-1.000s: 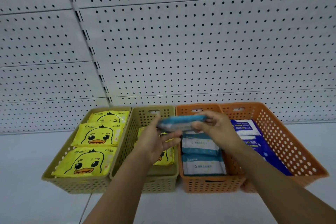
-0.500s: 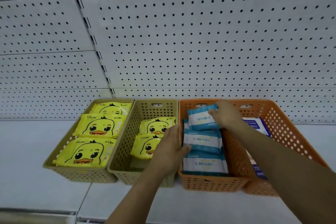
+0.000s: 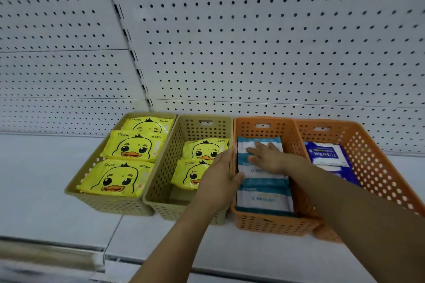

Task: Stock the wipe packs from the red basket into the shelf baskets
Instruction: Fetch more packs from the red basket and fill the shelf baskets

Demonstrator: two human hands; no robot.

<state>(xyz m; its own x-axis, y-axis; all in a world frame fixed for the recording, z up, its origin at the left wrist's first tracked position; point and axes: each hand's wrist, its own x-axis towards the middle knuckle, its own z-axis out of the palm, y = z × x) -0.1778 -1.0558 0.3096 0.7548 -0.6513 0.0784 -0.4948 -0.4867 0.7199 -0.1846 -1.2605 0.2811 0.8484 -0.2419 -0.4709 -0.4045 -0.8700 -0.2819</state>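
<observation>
Orange basket [image 3: 271, 225], left hand [image 3: 218, 181] gripping (rim)

- A shelf [image 3: 46, 190] fills the lower frame; a pegboard wall [image 3: 253, 41] rises behind it across the upper frame.
- Four baskets stand side by side at centre frame, touching, backs near the wall.
- The far-left basket [image 3: 110, 204] holds three packs [image 3: 135, 147] in a row from front to back.
- The second basket [image 3: 161, 177] holds two packs [image 3: 204, 149] toward its rear.
- The third basket [image 3: 264, 225] holds a row of packs [image 3: 264, 197] from front to back.
- The far-right basket [image 3: 379, 167] holds packs [image 3: 326, 153] along its left side.
- The left hand [image 3: 220, 181] sits on the wall between the second and third baskets, thumb inside the third.
- The right hand [image 3: 266, 156] lies flat on the rear packs in the third basket.
</observation>
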